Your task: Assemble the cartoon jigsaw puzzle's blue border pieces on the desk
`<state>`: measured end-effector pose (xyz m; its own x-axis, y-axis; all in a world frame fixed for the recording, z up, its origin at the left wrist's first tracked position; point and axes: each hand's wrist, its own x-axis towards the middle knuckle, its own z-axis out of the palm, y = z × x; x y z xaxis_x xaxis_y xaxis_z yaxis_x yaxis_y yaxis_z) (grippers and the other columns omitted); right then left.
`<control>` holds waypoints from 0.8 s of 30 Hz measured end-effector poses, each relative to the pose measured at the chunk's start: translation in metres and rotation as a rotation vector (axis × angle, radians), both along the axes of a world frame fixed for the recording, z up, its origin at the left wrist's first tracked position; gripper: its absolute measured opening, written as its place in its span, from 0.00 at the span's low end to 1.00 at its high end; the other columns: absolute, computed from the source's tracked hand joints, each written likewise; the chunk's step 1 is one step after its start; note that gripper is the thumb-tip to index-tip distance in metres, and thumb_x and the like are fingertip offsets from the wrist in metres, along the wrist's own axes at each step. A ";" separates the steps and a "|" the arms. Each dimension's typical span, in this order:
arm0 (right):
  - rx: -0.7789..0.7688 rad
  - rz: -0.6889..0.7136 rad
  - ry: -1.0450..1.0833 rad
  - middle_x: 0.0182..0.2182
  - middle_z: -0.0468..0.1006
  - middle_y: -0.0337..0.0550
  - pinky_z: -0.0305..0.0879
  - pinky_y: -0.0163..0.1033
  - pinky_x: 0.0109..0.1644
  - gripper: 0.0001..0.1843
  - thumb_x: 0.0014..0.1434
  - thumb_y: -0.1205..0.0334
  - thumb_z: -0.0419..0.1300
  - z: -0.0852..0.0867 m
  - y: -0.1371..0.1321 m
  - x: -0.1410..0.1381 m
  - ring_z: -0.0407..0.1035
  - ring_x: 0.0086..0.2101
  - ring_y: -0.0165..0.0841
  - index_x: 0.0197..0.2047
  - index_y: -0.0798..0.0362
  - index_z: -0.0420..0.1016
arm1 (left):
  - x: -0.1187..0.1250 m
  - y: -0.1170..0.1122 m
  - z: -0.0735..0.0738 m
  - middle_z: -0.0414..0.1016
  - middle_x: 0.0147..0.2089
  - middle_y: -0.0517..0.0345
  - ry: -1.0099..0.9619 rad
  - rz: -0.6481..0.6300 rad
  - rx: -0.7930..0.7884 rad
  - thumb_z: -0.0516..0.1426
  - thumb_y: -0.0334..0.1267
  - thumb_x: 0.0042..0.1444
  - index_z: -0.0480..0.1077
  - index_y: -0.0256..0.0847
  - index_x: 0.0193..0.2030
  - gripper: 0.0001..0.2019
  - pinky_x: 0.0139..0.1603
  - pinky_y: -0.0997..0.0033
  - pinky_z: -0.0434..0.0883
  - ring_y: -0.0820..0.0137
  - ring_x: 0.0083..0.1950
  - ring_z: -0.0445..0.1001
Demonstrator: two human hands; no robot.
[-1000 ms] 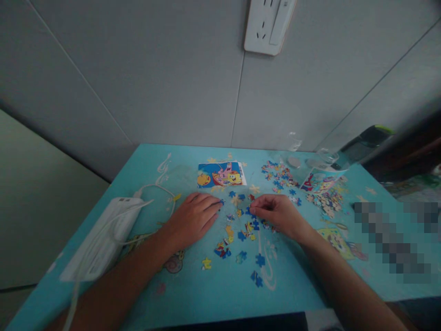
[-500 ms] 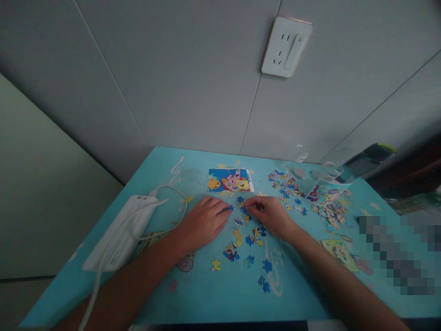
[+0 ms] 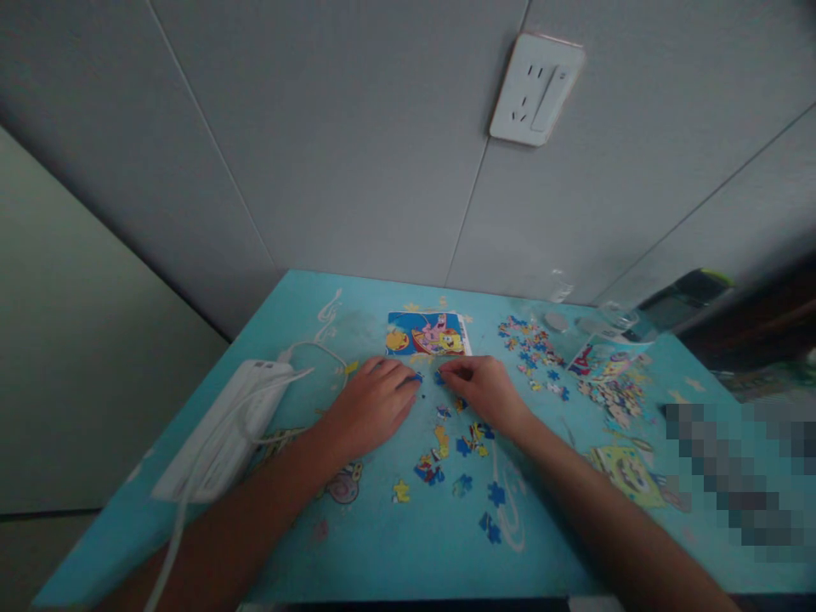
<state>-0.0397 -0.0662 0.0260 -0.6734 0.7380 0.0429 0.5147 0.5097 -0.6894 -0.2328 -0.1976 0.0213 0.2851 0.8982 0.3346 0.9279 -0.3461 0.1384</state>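
My left hand (image 3: 376,399) lies palm down on the turquoise table (image 3: 382,544), its fingertips on a small blue puzzle piece (image 3: 417,376). My right hand (image 3: 481,389) is curled, thumb and fingers pinched on a blue puzzle piece (image 3: 439,376) just right of the left fingertips. Several loose blue and yellow pieces (image 3: 446,450) lie scattered in front of both hands. A small cartoon reference picture (image 3: 427,333) lies just beyond the hands.
A white power strip (image 3: 220,429) with a cable lies at the left. More piles of pieces (image 3: 532,348) and a printed bag (image 3: 599,361) sit at the right, near clear plastic items. A wall socket (image 3: 536,89) hangs above on the grey wall.
My right hand has slid left toward my left hand, bringing its pinched piece close to the left fingertips. The left hand stays flat in place. The view has shifted slightly.
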 end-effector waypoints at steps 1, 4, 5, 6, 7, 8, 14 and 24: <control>0.009 -0.001 0.001 0.36 0.85 0.42 0.70 0.38 0.37 0.11 0.61 0.59 0.61 -0.001 -0.002 -0.001 0.77 0.33 0.36 0.41 0.50 0.84 | 0.000 0.000 0.000 0.75 0.51 0.49 0.000 0.004 -0.002 0.52 0.34 0.68 0.72 0.39 0.54 0.12 0.57 0.52 0.65 0.60 0.55 0.70; 0.044 -0.015 -0.011 0.35 0.85 0.42 0.69 0.39 0.37 0.10 0.62 0.60 0.60 -0.003 -0.006 -0.001 0.76 0.33 0.36 0.41 0.50 0.84 | 0.000 0.000 0.000 0.75 0.51 0.49 -0.002 0.017 -0.001 0.52 0.33 0.68 0.72 0.39 0.54 0.13 0.57 0.52 0.65 0.60 0.55 0.70; 0.059 -0.019 -0.022 0.35 0.85 0.42 0.68 0.39 0.37 0.10 0.62 0.61 0.60 -0.002 -0.007 0.000 0.76 0.33 0.35 0.41 0.49 0.84 | 0.000 0.000 0.000 0.75 0.51 0.49 -0.005 0.023 -0.001 0.52 0.33 0.68 0.72 0.39 0.54 0.13 0.57 0.52 0.65 0.60 0.55 0.70; 0.078 -0.020 -0.037 0.35 0.85 0.42 0.68 0.39 0.37 0.10 0.62 0.61 0.60 0.000 -0.007 0.000 0.76 0.32 0.35 0.41 0.49 0.84 | 0.000 0.000 0.000 0.75 0.50 0.49 -0.006 0.029 -0.003 0.52 0.33 0.68 0.72 0.39 0.54 0.13 0.57 0.52 0.65 0.60 0.55 0.70; 0.096 -0.020 -0.056 0.35 0.85 0.42 0.67 0.39 0.37 0.10 0.62 0.61 0.60 0.001 -0.009 0.002 0.76 0.32 0.35 0.41 0.49 0.84 | 0.000 0.000 0.000 0.75 0.50 0.49 -0.008 0.033 -0.004 0.52 0.33 0.68 0.73 0.39 0.54 0.13 0.56 0.52 0.65 0.60 0.54 0.70; 0.112 -0.019 -0.078 0.35 0.84 0.42 0.66 0.39 0.36 0.09 0.62 0.61 0.61 0.003 -0.010 0.003 0.76 0.32 0.35 0.41 0.49 0.84 | 0.000 0.000 -0.001 0.75 0.50 0.49 -0.009 0.034 -0.003 0.52 0.33 0.67 0.73 0.40 0.54 0.13 0.56 0.52 0.65 0.60 0.54 0.70; 0.131 0.032 -0.198 0.31 0.83 0.42 0.62 0.39 0.33 0.10 0.63 0.55 0.61 0.016 -0.010 0.018 0.74 0.29 0.35 0.35 0.47 0.83 | -0.001 0.000 -0.001 0.75 0.50 0.49 -0.012 0.035 -0.016 0.52 0.33 0.67 0.73 0.40 0.54 0.13 0.55 0.52 0.66 0.59 0.54 0.70; 0.170 -0.014 -0.090 0.36 0.82 0.43 0.66 0.39 0.41 0.09 0.62 0.59 0.61 0.008 0.031 0.047 0.74 0.35 0.35 0.42 0.50 0.82 | 0.000 0.001 -0.001 0.76 0.49 0.51 -0.011 -0.023 -0.004 0.52 0.32 0.67 0.73 0.40 0.50 0.10 0.56 0.51 0.65 0.61 0.52 0.71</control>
